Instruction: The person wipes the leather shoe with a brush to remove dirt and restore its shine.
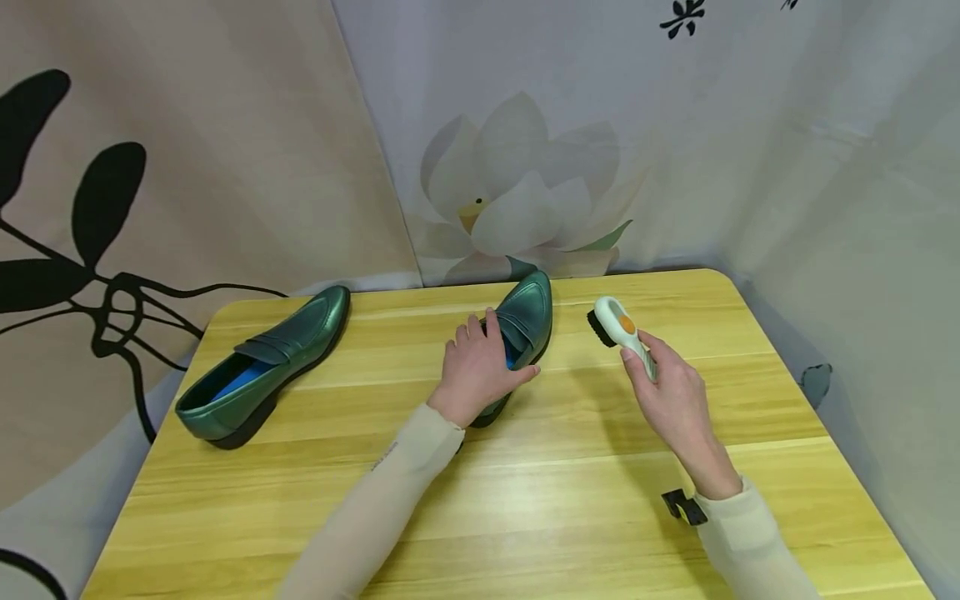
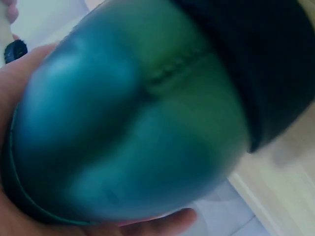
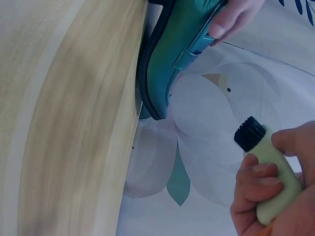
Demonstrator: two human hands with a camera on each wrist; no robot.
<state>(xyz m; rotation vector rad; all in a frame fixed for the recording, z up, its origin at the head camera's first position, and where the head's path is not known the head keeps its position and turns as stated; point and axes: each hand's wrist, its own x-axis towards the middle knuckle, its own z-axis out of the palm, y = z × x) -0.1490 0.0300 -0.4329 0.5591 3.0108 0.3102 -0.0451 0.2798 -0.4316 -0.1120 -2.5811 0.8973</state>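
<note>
A metallic green loafer [image 1: 527, 315] with a blue insole and dark sole stands on the table, its toe toward the back edge. Across its opening lies my left hand [image 1: 480, 367], gripping the shoe from above. The heel [image 2: 138, 113] fills the left wrist view, with fingers around the shoe's rim. To the right, my right hand [image 1: 671, 387] holds a pale green cleaning brush [image 1: 617, 317] by its handle. The brush has an orange button and black bristles [image 3: 249, 133] that face the loafer, apart from it. Part of the shoe's opening is hidden by my left hand.
A matching green loafer [image 1: 277, 358] rests at the table's left. The wooden table [image 1: 525, 517] ends at a back edge near both toes. Behind it hangs a pale curtain [image 1: 285, 167] with flower and leaf prints.
</note>
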